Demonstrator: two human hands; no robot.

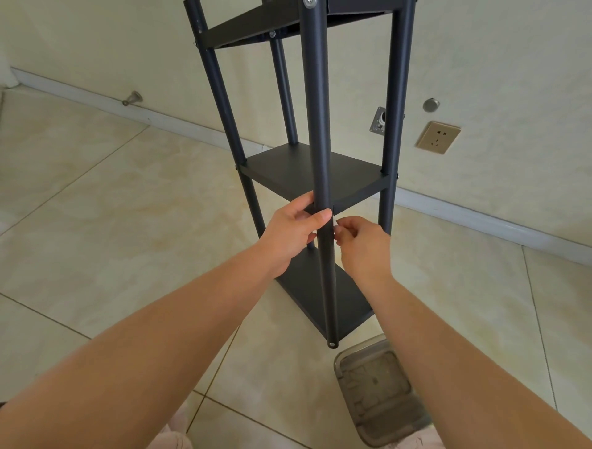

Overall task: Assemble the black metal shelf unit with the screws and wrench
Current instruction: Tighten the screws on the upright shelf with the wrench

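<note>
The black metal shelf unit (307,173) stands upright on the tiled floor, with three shelves between four round posts. My left hand (293,235) grips the near front post (320,128) at the level of the middle shelf (349,174), thumb across the post. My right hand (360,245) sits just right of the same post, its fingertips pinched together against the post below the shelf's corner. Whatever they pinch is too small to make out. A silver screw head (309,3) shows at the top of the near post. No wrench is visible.
A clear plastic tray (378,387) lies on the floor near the unit's front foot. The wall behind carries a socket (438,137), a small metal plate (379,123) and a round cap (431,104). A door stop (133,97) sticks out of the skirting at left.
</note>
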